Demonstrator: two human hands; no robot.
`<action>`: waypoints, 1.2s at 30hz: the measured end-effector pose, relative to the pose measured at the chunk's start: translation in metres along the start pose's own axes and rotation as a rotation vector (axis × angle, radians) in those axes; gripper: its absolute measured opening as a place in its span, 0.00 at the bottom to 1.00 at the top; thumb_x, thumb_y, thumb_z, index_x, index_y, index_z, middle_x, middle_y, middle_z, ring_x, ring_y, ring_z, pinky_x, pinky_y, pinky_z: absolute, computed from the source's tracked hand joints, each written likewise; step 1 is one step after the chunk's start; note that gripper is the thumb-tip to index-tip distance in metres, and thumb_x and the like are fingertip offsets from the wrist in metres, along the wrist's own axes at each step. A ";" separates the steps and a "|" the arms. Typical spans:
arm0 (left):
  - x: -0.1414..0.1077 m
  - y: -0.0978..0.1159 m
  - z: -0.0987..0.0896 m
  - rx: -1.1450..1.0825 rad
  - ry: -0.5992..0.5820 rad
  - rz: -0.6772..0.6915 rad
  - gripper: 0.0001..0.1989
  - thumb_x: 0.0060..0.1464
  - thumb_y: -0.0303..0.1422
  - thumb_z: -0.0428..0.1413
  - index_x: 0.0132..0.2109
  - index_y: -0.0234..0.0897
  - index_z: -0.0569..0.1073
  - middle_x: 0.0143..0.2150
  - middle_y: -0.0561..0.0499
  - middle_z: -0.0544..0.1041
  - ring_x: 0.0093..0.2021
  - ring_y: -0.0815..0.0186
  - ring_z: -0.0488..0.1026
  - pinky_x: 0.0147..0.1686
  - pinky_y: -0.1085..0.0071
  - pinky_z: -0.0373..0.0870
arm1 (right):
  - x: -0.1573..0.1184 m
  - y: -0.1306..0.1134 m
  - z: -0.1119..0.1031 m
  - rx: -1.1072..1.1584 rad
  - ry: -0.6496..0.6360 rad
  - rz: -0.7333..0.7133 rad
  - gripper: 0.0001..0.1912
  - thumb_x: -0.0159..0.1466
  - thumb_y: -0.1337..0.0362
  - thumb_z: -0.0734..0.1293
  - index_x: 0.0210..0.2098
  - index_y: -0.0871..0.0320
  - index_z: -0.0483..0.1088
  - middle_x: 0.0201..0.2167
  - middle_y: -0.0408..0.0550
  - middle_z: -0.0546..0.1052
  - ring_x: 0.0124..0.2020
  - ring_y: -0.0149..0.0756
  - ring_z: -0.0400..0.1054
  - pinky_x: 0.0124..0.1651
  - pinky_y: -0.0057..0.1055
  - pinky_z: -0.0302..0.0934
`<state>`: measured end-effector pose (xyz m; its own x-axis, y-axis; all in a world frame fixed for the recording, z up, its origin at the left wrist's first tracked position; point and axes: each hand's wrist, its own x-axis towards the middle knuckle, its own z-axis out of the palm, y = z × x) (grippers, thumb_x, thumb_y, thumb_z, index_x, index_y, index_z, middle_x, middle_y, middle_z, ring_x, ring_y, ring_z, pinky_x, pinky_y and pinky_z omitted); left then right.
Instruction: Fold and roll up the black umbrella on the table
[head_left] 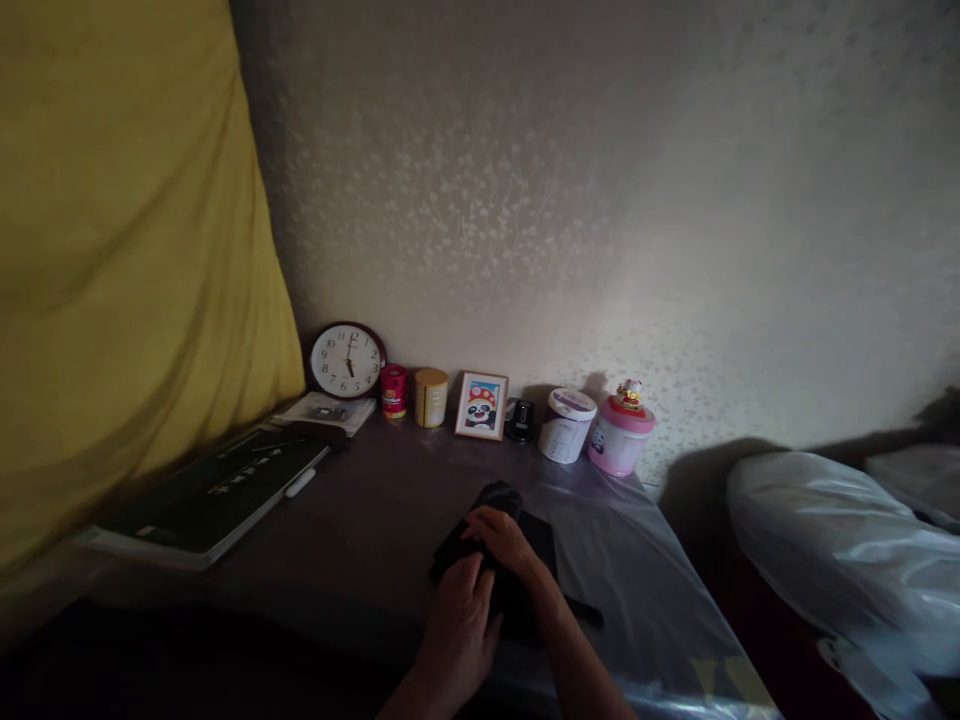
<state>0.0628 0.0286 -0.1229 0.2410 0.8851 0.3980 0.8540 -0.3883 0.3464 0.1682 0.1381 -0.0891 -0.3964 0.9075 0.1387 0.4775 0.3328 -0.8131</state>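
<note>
A black, soft-looking bundle (499, 494) lies near the front middle of the table, and both hands are on it. My right hand (499, 535) reaches across its top with bent fingers pressed onto the dark material. Just below and to the left, my left hand (461, 610) grips the bundle's near part, its fingers curled and the thumb on the right. Flat black parts (541, 540) spread out behind and beside the hands. A dark bar-like end (585, 611) sticks out to the right. Dim light hides the bundle's exact kind.
Along the wall stand a round clock (348, 360), a red can (394, 392), a yellow tin (431, 399), a panda picture frame (481, 407), a small black object (520, 421), a white tub (568, 427) and a pink tub (619, 440). A dark green board (225, 490) lies left.
</note>
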 end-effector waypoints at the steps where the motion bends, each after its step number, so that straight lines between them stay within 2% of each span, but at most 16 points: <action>1: 0.003 0.001 0.002 0.011 -0.017 0.001 0.22 0.50 0.27 0.48 0.54 0.36 0.63 0.58 0.43 0.63 0.58 0.55 0.61 0.56 0.55 0.60 | -0.003 -0.003 0.000 0.000 -0.028 -0.021 0.14 0.62 0.60 0.58 0.32 0.58 0.72 0.28 0.45 0.78 0.32 0.33 0.72 0.37 0.28 0.63; 5: 0.006 -0.004 0.013 0.033 -0.114 -0.041 0.31 0.45 0.23 0.47 0.60 0.35 0.57 0.62 0.42 0.58 0.62 0.54 0.54 0.59 0.53 0.56 | -0.017 -0.004 0.005 -0.059 -0.069 -0.129 0.13 0.64 0.62 0.57 0.38 0.56 0.73 0.31 0.44 0.79 0.36 0.33 0.72 0.42 0.30 0.63; 9: 0.000 -0.007 0.021 0.011 -0.199 -0.067 0.34 0.46 0.23 0.46 0.62 0.32 0.51 0.66 0.41 0.51 0.64 0.55 0.49 0.60 0.54 0.53 | -0.028 0.011 0.005 -0.194 0.066 -0.294 0.14 0.65 0.61 0.57 0.39 0.54 0.74 0.36 0.44 0.79 0.42 0.34 0.69 0.47 0.31 0.61; 12: -0.001 -0.005 0.023 -0.011 -0.216 -0.103 0.36 0.46 0.22 0.45 0.64 0.31 0.46 0.68 0.41 0.44 0.66 0.56 0.44 0.61 0.56 0.52 | -0.025 0.027 0.000 -0.316 0.120 -0.406 0.14 0.66 0.62 0.57 0.40 0.53 0.74 0.40 0.45 0.78 0.47 0.36 0.66 0.51 0.34 0.58; 15: 0.001 -0.002 0.020 -0.006 -0.271 -0.151 0.36 0.48 0.22 0.44 0.65 0.30 0.42 0.68 0.42 0.41 0.66 0.57 0.41 0.61 0.56 0.51 | -0.011 0.041 -0.006 -0.425 0.155 -0.416 0.13 0.66 0.63 0.57 0.40 0.53 0.73 0.42 0.45 0.77 0.51 0.37 0.64 0.56 0.40 0.52; 20: 0.005 0.003 0.009 0.003 -0.389 -0.227 0.37 0.48 0.21 0.43 0.65 0.27 0.40 0.67 0.38 0.41 0.66 0.57 0.42 0.62 0.59 0.49 | 0.022 0.055 -0.013 -0.524 0.181 -0.278 0.14 0.66 0.65 0.56 0.38 0.52 0.73 0.41 0.43 0.78 0.53 0.37 0.63 0.58 0.41 0.47; 24: 0.009 0.006 0.003 0.001 -0.430 -0.262 0.36 0.48 0.20 0.43 0.64 0.27 0.41 0.67 0.35 0.43 0.66 0.56 0.44 0.61 0.59 0.49 | 0.045 0.062 -0.019 -0.532 0.157 -0.092 0.13 0.65 0.67 0.57 0.34 0.52 0.74 0.40 0.44 0.77 0.49 0.35 0.66 0.54 0.32 0.52; 28: 0.011 0.007 0.005 -0.009 -0.425 -0.284 0.35 0.48 0.20 0.42 0.64 0.27 0.42 0.67 0.35 0.43 0.65 0.55 0.45 0.61 0.57 0.50 | 0.054 0.070 -0.029 -0.500 0.243 0.086 0.11 0.63 0.67 0.58 0.34 0.54 0.73 0.38 0.50 0.77 0.41 0.38 0.70 0.45 0.30 0.58; 32: 0.005 0.003 0.011 -0.035 -0.374 -0.240 0.34 0.50 0.22 0.42 0.64 0.27 0.42 0.67 0.34 0.45 0.65 0.54 0.46 0.60 0.57 0.52 | 0.032 0.082 -0.052 -0.436 0.386 0.259 0.16 0.64 0.62 0.53 0.37 0.56 0.72 0.36 0.51 0.77 0.38 0.38 0.71 0.39 0.30 0.59; 34: 0.002 0.000 0.013 -0.053 -0.344 -0.211 0.34 0.50 0.23 0.42 0.64 0.27 0.41 0.66 0.35 0.46 0.65 0.54 0.46 0.60 0.57 0.52 | 0.009 0.087 -0.066 -0.394 0.454 0.341 0.21 0.65 0.59 0.49 0.36 0.58 0.71 0.33 0.52 0.77 0.37 0.38 0.70 0.37 0.30 0.59; 36: 0.000 -0.002 0.015 -0.073 -0.318 -0.196 0.35 0.51 0.25 0.42 0.65 0.28 0.40 0.66 0.35 0.46 0.65 0.55 0.47 0.60 0.56 0.52 | -0.018 0.092 -0.077 -0.354 0.489 0.401 0.20 0.63 0.58 0.50 0.34 0.58 0.71 0.32 0.52 0.76 0.35 0.38 0.70 0.35 0.29 0.59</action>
<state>0.0675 0.0332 -0.1361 0.2172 0.9754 0.0386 0.8655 -0.2107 0.4544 0.2794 0.1718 -0.1227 0.2192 0.9603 0.1724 0.7705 -0.0620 -0.6345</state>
